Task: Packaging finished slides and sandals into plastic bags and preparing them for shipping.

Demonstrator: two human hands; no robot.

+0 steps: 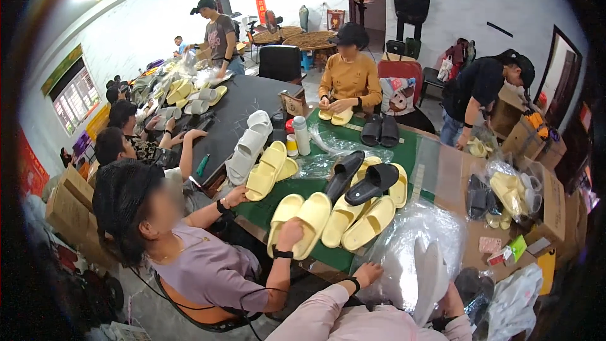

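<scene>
At the lower edge, my left hand (367, 274) has its fingers closed at the near left edge of a large clear plastic bag (410, 230). My right hand (452, 303) is partly hidden behind a pair of whitish slippers (430, 281), which it holds upright, soles together, against the bag. Left of the bag lie several yellow slippers (369, 222), with black slippers (372, 183) resting on top. A person in a lilac shirt, on my left, has one hand on a yellow slipper (266, 170) and the other on a yellow pair (299, 224).
The green mat (328, 256) covers much of the table. A bottle (301, 136) stands beyond the slippers. Across the table, a person in orange (350, 79) handles yellow slippers. On the right are bagged slippers (508, 192), cardboard boxes (549, 199) and a white plastic bag (514, 300).
</scene>
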